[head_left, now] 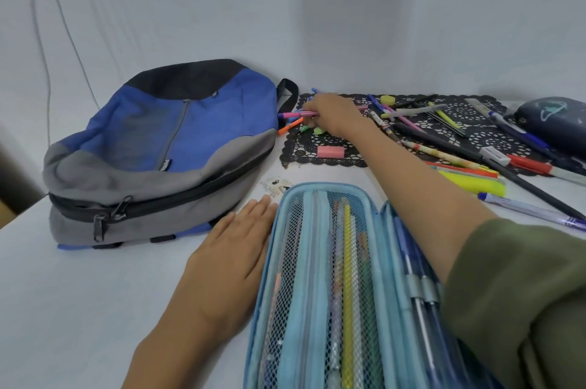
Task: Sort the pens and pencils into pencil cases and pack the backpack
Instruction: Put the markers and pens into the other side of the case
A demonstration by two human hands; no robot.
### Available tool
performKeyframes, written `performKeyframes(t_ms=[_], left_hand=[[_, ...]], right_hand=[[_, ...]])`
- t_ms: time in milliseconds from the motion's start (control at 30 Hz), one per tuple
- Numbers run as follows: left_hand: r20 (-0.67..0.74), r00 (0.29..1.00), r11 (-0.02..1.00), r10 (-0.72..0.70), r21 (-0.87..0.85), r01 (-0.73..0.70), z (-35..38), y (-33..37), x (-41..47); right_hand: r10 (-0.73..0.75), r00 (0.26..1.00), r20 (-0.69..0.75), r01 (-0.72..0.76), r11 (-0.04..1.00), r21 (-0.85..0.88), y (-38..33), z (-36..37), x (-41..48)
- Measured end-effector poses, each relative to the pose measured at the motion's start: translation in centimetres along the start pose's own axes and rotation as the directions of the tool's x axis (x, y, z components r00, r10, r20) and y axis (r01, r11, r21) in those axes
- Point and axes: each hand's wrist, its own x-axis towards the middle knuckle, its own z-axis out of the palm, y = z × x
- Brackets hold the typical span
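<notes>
Right grip (329, 114) pinches pink pen (293, 114), which juts left toward backpack (165, 134).

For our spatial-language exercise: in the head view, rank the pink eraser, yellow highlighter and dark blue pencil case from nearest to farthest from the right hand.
1. pink eraser, on the mat beside the right hand gripping a pink pen.
2. yellow highlighter, off the mat, further right.
3. dark blue pencil case, far right.

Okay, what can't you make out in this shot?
Head view only.
Number of pink pens: the gripping right hand covers them.
The dark pencil case: cut by right edge.
The blue pencil case: cut by bottom edge, sleeve over its right side.
The small tag: too small.
</notes>
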Motion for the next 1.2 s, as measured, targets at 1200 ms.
performKeyframes(t_ms=[1200], left_hand=[[0.017, 1.000, 1.000, -0.014, -0.006, 0.014, -0.3, 0.2, -0.2]], right_hand=[[0.373, 0.774, -0.512, -0.242, 0.921, 0.305, 1.0, -2.5, -0.7]])
